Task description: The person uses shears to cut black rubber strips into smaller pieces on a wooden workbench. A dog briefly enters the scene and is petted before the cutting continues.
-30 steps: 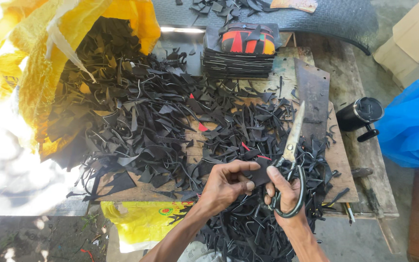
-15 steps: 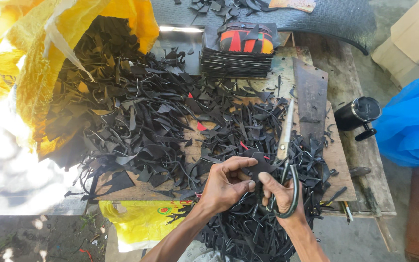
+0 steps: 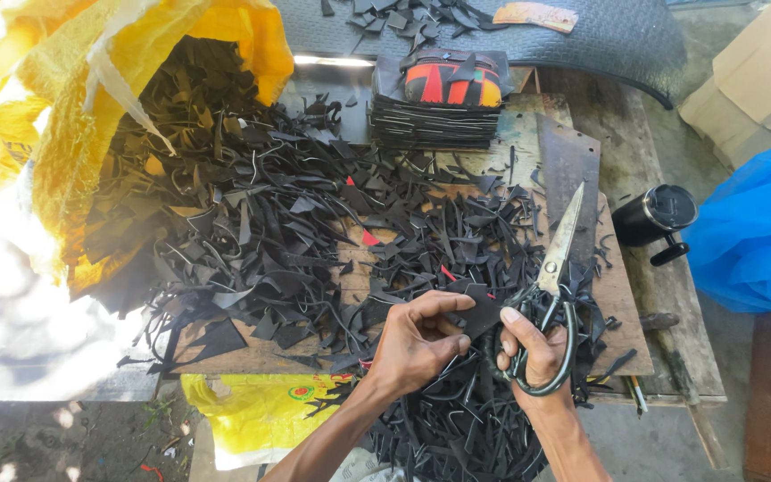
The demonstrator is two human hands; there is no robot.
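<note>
Scissors (image 3: 553, 295) now tilt further right, right hand (image 3: 528, 348) gripping their loops, while left hand (image 3: 417, 339) pinches thin, floppy black scrap (image 3: 479, 312) by its edge above littered surface (image 3: 622, 295).

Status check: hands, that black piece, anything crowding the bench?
Left hand pinching black scrap piece. Right hand gripping scissors, blades shut, pointing away. Black offcuts heap all around; black mug off right.
</note>
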